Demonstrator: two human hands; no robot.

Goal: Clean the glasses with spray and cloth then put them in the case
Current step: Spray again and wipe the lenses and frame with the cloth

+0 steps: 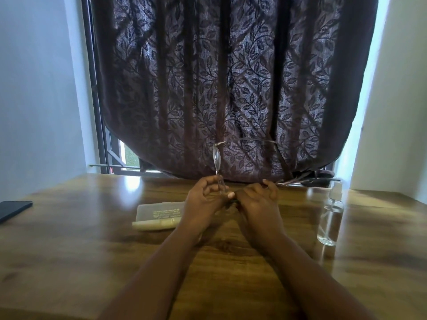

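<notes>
I hold thin-rimmed glasses [217, 158] on end above the table, one lens up against the curtain and one temple arching off to the right. My left hand [203, 202] grips the frame at its lower end. Touching it, my right hand [258, 202] is closed around the lower part, and a temple tip pokes out to its right. Something small and dark shows between the two hands; I cannot tell if it is the cloth. A pale translucent case [159, 215] lies shut on the table, partly behind my left wrist. A clear spray bottle [330, 218] stands upright to the right.
A wooden table [69, 250] fills the foreground. A dark phone [13, 210] lies at its left edge. A dark leaf-patterned curtain [231, 77] hangs right behind the table over a window, with white walls on both sides.
</notes>
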